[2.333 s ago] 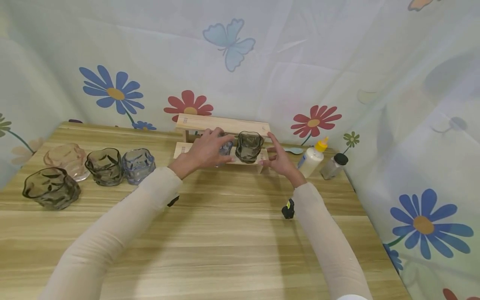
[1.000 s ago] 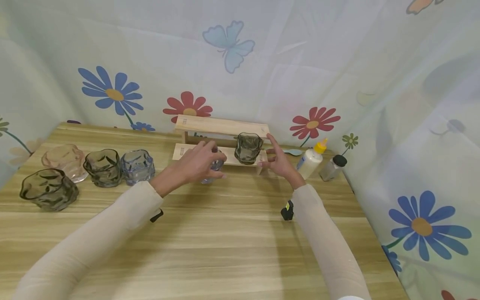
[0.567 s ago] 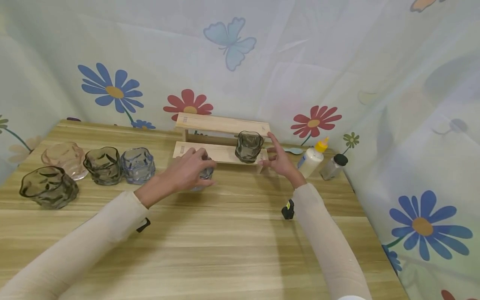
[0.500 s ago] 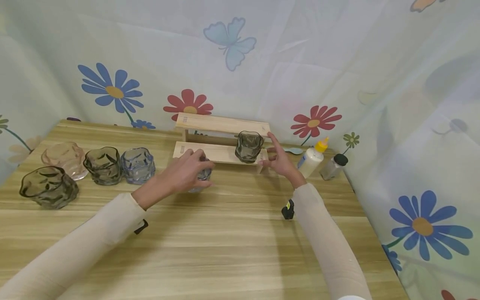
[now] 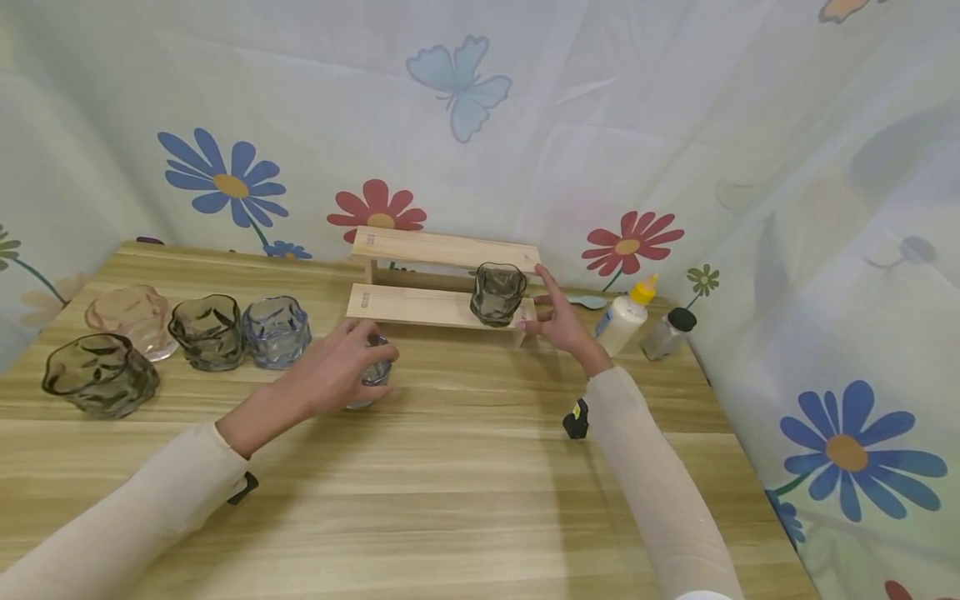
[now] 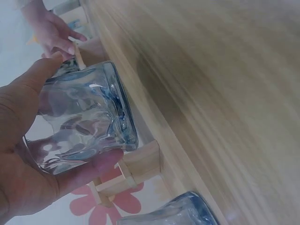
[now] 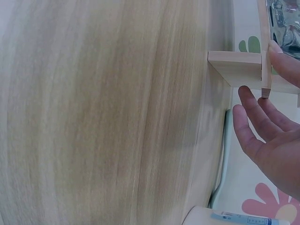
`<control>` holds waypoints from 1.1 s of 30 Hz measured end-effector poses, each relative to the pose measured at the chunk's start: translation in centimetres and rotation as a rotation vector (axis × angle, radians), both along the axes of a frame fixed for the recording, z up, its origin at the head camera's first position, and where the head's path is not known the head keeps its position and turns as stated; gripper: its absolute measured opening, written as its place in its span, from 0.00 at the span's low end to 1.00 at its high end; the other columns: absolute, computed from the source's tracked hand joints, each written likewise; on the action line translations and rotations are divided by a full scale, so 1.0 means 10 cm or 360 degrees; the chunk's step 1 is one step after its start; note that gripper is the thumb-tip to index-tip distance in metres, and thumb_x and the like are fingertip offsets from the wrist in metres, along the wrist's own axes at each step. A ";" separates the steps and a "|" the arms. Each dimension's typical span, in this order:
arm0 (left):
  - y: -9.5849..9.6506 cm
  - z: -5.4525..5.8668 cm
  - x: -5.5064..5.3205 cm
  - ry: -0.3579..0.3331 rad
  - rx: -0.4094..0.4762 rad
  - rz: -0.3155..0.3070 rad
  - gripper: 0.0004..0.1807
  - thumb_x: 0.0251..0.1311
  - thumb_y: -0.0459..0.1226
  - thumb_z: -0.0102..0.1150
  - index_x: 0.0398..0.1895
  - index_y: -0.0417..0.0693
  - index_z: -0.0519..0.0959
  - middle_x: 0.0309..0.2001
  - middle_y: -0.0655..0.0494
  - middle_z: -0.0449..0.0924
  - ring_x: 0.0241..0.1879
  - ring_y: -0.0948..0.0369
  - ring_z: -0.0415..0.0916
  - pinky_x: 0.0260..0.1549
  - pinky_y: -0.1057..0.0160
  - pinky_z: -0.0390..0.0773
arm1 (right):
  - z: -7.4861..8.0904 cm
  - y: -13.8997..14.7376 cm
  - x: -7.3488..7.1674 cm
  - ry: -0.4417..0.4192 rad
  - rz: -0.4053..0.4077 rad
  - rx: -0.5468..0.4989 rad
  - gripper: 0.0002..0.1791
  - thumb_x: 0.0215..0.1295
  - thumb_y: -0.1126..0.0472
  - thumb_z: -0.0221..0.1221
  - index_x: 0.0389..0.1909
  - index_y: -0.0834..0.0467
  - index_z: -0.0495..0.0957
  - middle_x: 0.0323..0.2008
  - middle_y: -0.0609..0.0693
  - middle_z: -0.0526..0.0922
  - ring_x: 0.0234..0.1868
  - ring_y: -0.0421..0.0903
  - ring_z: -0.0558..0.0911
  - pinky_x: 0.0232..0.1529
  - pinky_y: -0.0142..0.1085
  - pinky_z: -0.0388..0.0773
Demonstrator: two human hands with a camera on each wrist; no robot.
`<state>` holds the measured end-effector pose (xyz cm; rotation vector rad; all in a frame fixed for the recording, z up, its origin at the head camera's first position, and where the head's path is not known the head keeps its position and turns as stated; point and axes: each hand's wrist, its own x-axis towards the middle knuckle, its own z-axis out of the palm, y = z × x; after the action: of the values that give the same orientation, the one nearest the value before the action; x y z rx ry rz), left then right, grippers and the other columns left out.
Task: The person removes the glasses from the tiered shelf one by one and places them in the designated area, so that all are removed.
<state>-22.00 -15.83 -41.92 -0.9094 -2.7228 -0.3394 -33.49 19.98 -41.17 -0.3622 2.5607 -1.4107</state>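
Thumb and fingers of my left hand [image 5: 333, 371] grip a clear, blue-tinted glass cup [image 6: 86, 117] by its sides, above the table in front of the shelf's left end. The wrist view shows it tipped sideways by the camera's angle. At the right end of a two-step wooden shelf [image 5: 420, 307] is my right hand [image 5: 562, 323]. Its fingers are spread and nearly straight; in the right wrist view the thumb lies by the lower board near a dark glass cup [image 5: 498, 293], with other fingertips at the board's end. That dark cup stands on the lower step.
At the left stand a blue-tinted cup [image 5: 276, 332], two dark cups, one nearer [image 5: 101, 377] and one farther [image 5: 207, 332], and a pinkish cup [image 5: 133, 321]. Right of the shelf are a yellow-capped bottle [image 5: 622, 321], a black-lidded jar [image 5: 667, 333] and a pale blue spoon-like thing [image 5: 587, 302].
My left hand has taken the blue-tinted cup off the lower step and carried it left and toward me. My right hand and the dark cup have stayed in place.
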 end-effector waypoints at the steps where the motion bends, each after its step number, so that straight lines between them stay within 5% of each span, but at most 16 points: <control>1: -0.02 0.00 0.02 -0.0001 0.0006 0.0003 0.23 0.51 0.52 0.75 0.48 0.53 0.85 0.49 0.41 0.76 0.47 0.43 0.75 0.19 0.54 0.76 | 0.04 -0.01 0.03 0.0002 0.0001 0.0008 0.57 0.63 0.70 0.65 0.81 0.45 0.37 0.71 0.75 0.58 0.61 0.73 0.73 0.56 0.61 0.76; 6: -0.12 -0.02 0.12 -0.0052 -0.0001 0.0075 0.23 0.51 0.52 0.75 0.49 0.54 0.85 0.54 0.40 0.76 0.48 0.42 0.75 0.20 0.50 0.77 | 0.16 -0.05 0.14 0.0026 0.0009 0.0029 0.55 0.64 0.71 0.64 0.81 0.49 0.38 0.71 0.74 0.59 0.62 0.72 0.73 0.56 0.60 0.76; 13: -0.28 -0.07 0.22 -0.0028 -0.0010 0.0141 0.24 0.50 0.54 0.75 0.49 0.54 0.85 0.51 0.44 0.76 0.45 0.45 0.74 0.23 0.47 0.78 | -0.15 0.07 -0.09 0.0111 0.0009 -0.0006 0.58 0.63 0.66 0.67 0.81 0.38 0.37 0.72 0.72 0.58 0.62 0.70 0.74 0.56 0.61 0.76; 21: -0.45 -0.12 0.33 0.0067 -0.0001 0.0180 0.23 0.48 0.53 0.76 0.46 0.55 0.85 0.48 0.44 0.78 0.43 0.44 0.76 0.18 0.50 0.77 | -0.14 0.06 -0.08 0.0098 -0.0005 0.0012 0.57 0.63 0.66 0.67 0.80 0.36 0.38 0.71 0.72 0.60 0.60 0.69 0.76 0.53 0.59 0.78; 27: -0.58 -0.16 0.42 0.0050 0.0041 0.0226 0.23 0.48 0.50 0.77 0.47 0.52 0.85 0.50 0.41 0.78 0.48 0.39 0.76 0.32 0.41 0.81 | -0.15 0.06 -0.08 0.0085 -0.0004 0.0014 0.58 0.63 0.66 0.67 0.81 0.37 0.37 0.72 0.71 0.59 0.61 0.70 0.75 0.54 0.58 0.78; 33: -0.73 -0.18 0.49 0.0037 0.0022 0.0304 0.25 0.47 0.51 0.76 0.49 0.52 0.85 0.50 0.40 0.78 0.43 0.42 0.76 0.28 0.44 0.79 | -0.15 0.07 -0.07 0.0107 0.0025 -0.0002 0.58 0.63 0.65 0.67 0.80 0.36 0.38 0.71 0.72 0.59 0.60 0.70 0.75 0.55 0.58 0.78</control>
<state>-17.09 -23.15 -43.76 -0.6384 -2.7537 -0.3068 -34.18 20.69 -42.68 -0.4357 2.6039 -1.4186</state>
